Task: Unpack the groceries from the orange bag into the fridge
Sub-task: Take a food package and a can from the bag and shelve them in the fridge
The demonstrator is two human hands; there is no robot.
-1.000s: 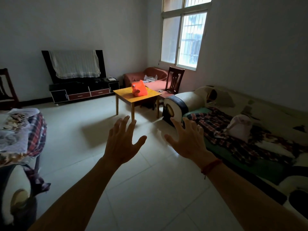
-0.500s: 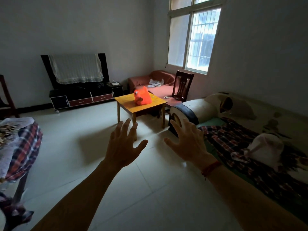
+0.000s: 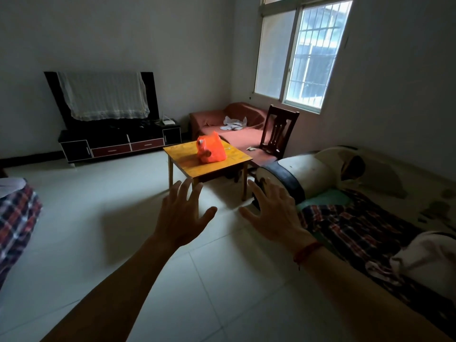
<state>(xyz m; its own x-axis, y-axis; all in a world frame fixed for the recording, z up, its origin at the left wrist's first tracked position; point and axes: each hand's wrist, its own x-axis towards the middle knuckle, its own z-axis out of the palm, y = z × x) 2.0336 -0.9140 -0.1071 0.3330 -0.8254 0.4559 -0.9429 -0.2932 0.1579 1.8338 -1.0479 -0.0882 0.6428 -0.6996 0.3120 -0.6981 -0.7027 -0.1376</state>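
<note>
The orange bag (image 3: 211, 148) is seen standing near the middle of a small wooden table (image 3: 183, 166) across the room, bunched at the top and bulging; what it holds cannot be told. The left hand (image 3: 181, 215) and the right hand (image 3: 274, 214) are held out in the air short of the table, well apart from the bag, backs up, all fingers spread and nothing held. A dark chair (image 3: 280, 130) stands just behind the table; a sofa (image 3: 318, 174) runs along the right side; no fridge is shown. The step in hand is judged to be the approach to the bag, with nearly all of the task left. The thin plastic could tear or slump if it is seized by one side, and goods could be spilled onto the tiled floor (image 3: 103, 218); the table corner or the sofa arm could be knocked in the dim light.
</note>
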